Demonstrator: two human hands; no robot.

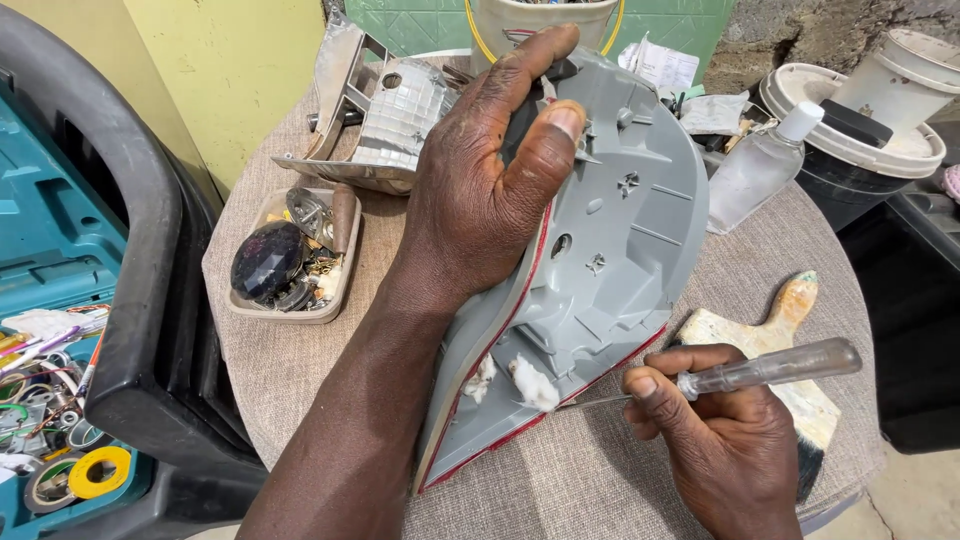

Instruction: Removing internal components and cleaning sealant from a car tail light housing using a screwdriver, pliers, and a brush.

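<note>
Right hand point(725, 440) is closed on a clear-handled screwdriver point(765, 368), tip at the white wad point(533, 383) on the lamp housing point(610, 250) just left of it. Best to pry shallow, keeping the shaft low. Left hand point(480, 190) clamps the housing's upper edge, thumb over; a firm brace seems needed. Tray point(290, 260) sits beyond, left.

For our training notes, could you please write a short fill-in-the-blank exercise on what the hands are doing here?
1. The left hand grips a grey ____ housing with a red edge.
2. The right hand holds a ____ with a clear handle.
3. White ____ sticks to the housing's lower part.
4. A small tray of odds and ends lies ____ of the housing.

Missing words: plastic; screwdriver; cotton; left
</note>
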